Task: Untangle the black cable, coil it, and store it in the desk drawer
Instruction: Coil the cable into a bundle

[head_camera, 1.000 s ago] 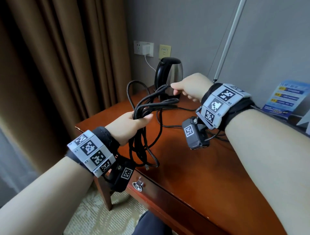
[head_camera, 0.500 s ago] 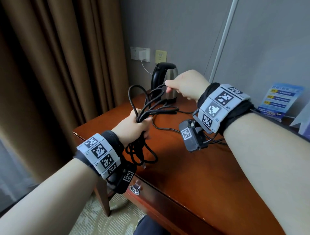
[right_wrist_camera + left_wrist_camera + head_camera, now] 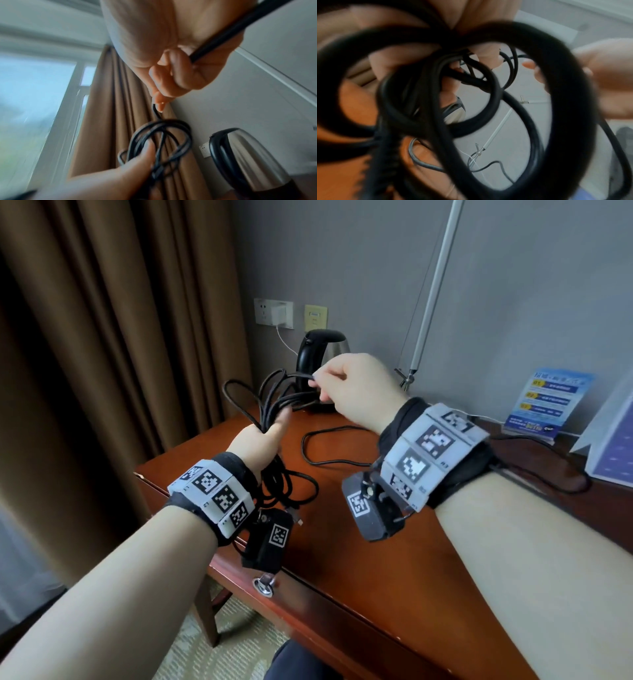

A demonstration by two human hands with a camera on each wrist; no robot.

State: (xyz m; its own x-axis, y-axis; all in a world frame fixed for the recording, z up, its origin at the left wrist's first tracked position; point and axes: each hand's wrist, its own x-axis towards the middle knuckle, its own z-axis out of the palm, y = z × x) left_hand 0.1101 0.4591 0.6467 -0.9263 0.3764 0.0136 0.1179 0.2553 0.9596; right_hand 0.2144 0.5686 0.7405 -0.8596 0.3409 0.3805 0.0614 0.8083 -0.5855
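Note:
The black cable point(image 3: 274, 398) is gathered into several loops, and my left hand point(image 3: 270, 429) grips the bundle above the desk's left end. Some loops stand up over the fist, while the others point(image 3: 291, 484) hang down to the desk top point(image 3: 342, 559). My right hand point(image 3: 317, 381) pinches a single strand just right of the top loops. In the right wrist view that strand point(image 3: 231, 33) runs through my curled right hand point(image 3: 171, 81) down to the bundle point(image 3: 163, 142). Blurred loops point(image 3: 496, 94) fill the left wrist view. The desk drawer point(image 3: 308, 604) is closed, its metal pull point(image 3: 263, 585) below my left wrist.
A steel kettle point(image 3: 322, 354) with a black handle stands at the back of the desk behind the hands. A thin black wire point(image 3: 329, 462) curves on the desk top. A wall socket with a white charger point(image 3: 274, 313), brown curtains point(image 3: 120, 337) and a blue leaflet point(image 3: 548, 402) surround the desk.
Both hands kept their hold. The right hand has come closer to the left, so the strand between them is shorter. The bundle now stands more upright in the left hand.

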